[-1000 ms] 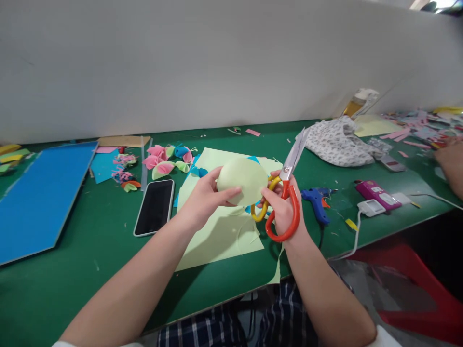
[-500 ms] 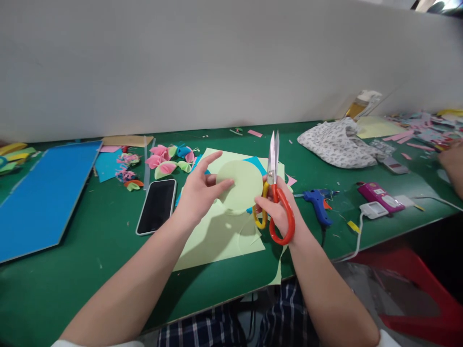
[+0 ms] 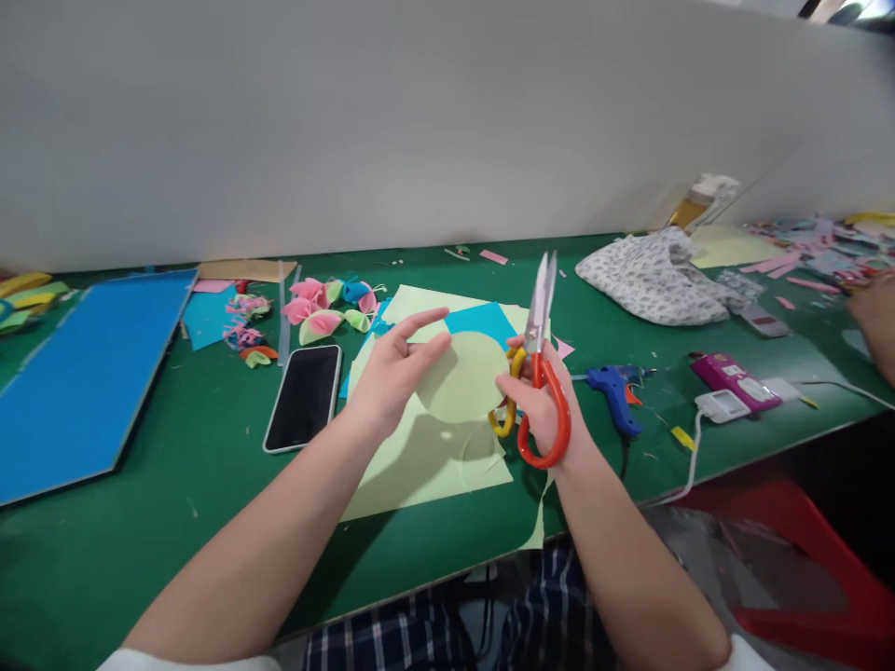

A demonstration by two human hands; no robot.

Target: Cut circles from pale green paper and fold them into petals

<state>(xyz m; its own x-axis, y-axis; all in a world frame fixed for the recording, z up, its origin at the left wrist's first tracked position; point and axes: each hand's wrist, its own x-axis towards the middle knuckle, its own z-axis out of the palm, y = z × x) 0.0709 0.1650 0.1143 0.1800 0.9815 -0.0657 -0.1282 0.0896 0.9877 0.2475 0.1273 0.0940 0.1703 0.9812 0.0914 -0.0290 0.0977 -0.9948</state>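
Note:
A pale green paper circle is held up above the table between my two hands. My right hand pinches its right edge and also carries scissors with one red and one yellow handle, their blades pointing up and nearly together. At the circle's left side is my left hand, index finger stretched out and thumb apart from it by the rim; the other fingers are partly hidden. Beneath lie pale green sheets and a blue paper piece.
Left of the sheets lie a phone, pink and green paper petals and a blue board. To the right are a blue glue gun, a purple device with cables and a patterned cloth. Another person's hand shows at the right edge.
The paper circle has dropped a little and tilted. My left thumb has shifted from its face to its upper left edge, and the scissors lean slightly more to the right.

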